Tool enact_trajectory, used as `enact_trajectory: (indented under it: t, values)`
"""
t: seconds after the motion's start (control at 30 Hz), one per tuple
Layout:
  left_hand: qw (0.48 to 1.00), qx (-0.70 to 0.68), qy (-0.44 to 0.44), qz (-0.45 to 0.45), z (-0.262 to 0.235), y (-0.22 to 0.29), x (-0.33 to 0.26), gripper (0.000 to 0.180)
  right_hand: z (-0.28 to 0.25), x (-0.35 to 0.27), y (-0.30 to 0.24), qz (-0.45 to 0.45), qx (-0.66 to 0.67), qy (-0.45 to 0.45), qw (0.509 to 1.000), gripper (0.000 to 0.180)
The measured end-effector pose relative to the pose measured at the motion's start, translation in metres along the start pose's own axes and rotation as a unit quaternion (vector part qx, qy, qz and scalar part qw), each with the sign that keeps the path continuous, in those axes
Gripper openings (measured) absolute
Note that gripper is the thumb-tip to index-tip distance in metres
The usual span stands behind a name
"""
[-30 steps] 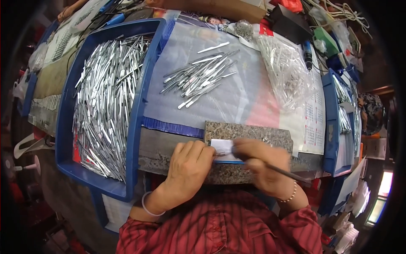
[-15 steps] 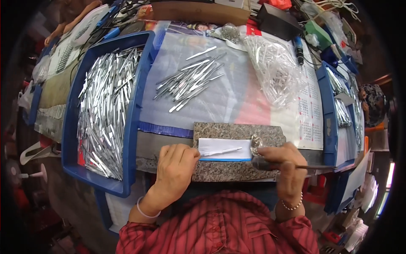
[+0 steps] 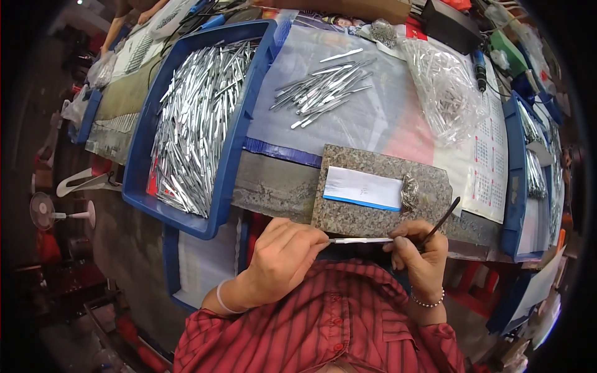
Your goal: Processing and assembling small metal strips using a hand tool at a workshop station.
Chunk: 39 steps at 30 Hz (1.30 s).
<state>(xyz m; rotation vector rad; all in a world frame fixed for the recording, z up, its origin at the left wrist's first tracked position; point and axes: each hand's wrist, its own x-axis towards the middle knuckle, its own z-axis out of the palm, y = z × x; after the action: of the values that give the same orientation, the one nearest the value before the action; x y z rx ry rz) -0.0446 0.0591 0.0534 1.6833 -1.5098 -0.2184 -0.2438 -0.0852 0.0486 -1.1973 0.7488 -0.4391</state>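
Observation:
Before my chest, just off the near edge of a speckled stone block (image 3: 336, 217), I hold a slim silver metal piece (image 3: 362, 240) level between my hands. The fingers of my left hand (image 3: 283, 255) pinch its left end. Its right end is between the thumb and fingers of my right hand (image 3: 421, 252). A thin dark tool shaft (image 3: 444, 217) also sticks out of my right hand, pointing up and right; the rest of it is hidden. On the block lie a white pad with a blue edge (image 3: 362, 187) and a small crumpled clump (image 3: 409, 191).
A blue tray (image 3: 231, 180) full of similar metal pieces stands left. More pieces (image 3: 323, 87) lie loose on a plastic-covered mat. A clear bag of pieces (image 3: 444, 93) lies right of them. Another blue tray (image 3: 513, 186) is at the far right.
The metal piece has left the white pad and is now held between both hands, nearer my body. The tool in my right hand has swung to point upward. The whole view has shifted.

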Motion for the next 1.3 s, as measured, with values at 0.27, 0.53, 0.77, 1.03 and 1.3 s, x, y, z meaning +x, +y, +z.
enact_trajectory:
  t: [0.27,0.53,0.77,1.03,1.3]
  values:
    - [1.000,0.005,-0.005,0.003,0.002,0.009,-0.005,0.016,-0.005,-0.006,0.004,-0.016,-0.041,-0.003,0.999,0.009]
    - [0.997,-0.039,-0.032,-0.062,0.007,0.009,-0.008,0.010,-0.006,-0.009,0.006,-0.043,-0.083,0.007,0.996,0.009]
    - [0.973,-0.133,-0.058,-0.178,0.005,0.010,-0.013,0.010,-0.003,-0.008,0.013,-0.088,-0.137,-0.004,0.987,0.012]
    - [0.898,-0.305,-0.218,-0.229,0.000,-0.019,-0.065,0.016,0.019,-0.013,0.023,-0.052,-0.239,-0.127,0.961,0.007]
    - [0.789,-0.289,0.008,-0.541,-0.072,-0.080,-0.196,0.017,0.044,-0.004,0.020,-0.087,-0.217,-0.160,0.959,0.007]
